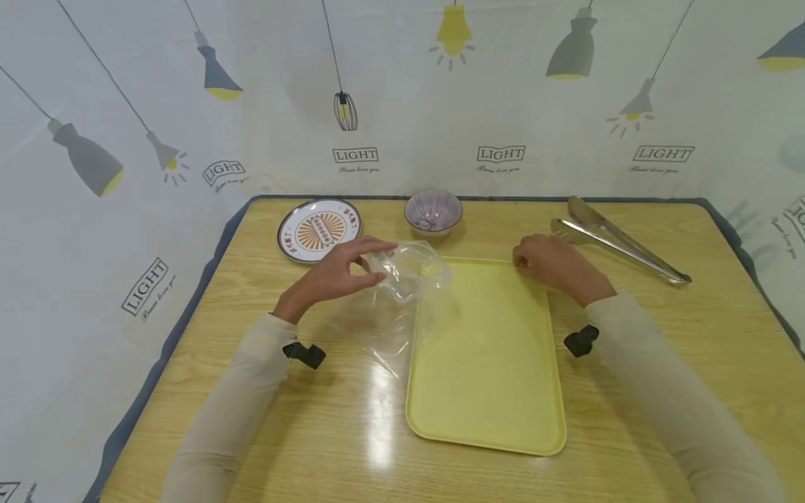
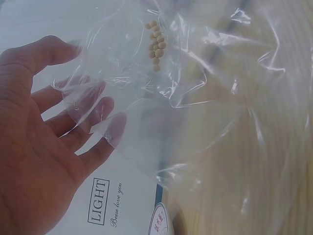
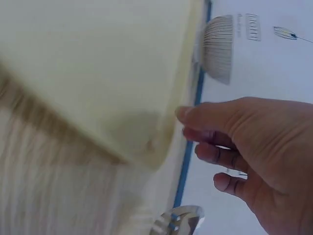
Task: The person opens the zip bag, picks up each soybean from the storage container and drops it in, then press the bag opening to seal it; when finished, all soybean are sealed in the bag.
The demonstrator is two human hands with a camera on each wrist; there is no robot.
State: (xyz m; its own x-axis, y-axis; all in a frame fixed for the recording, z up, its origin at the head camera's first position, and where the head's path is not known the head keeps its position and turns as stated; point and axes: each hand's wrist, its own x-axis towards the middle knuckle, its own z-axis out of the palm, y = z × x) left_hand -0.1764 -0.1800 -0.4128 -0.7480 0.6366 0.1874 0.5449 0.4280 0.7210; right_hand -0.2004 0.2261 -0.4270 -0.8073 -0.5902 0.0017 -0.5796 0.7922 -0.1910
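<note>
In the head view, my left hand [image 1: 339, 269] holds a clear plastic bag [image 1: 402, 279] at the left edge of the yellow tray [image 1: 484, 356]. The left wrist view has the fingers [image 2: 115, 129] curved behind the film, with the thumb apart. Several small round beige beans [image 2: 156, 46] show through the plastic bag. My right hand [image 1: 560, 265] is at the tray's far right corner. Its thumb [image 3: 188, 113] is beside the rim, and the fingers hang loosely curled; whether the thumb touches the rim I cannot tell.
A patterned plate [image 1: 319, 230] lies at the back left of the wooden table [image 1: 302, 433]. A striped bowl [image 1: 434, 212] stands behind the tray. Metal tongs [image 1: 622, 244] lie at the back right, beyond the right hand. A printed curtain [image 1: 415, 140] borders the table.
</note>
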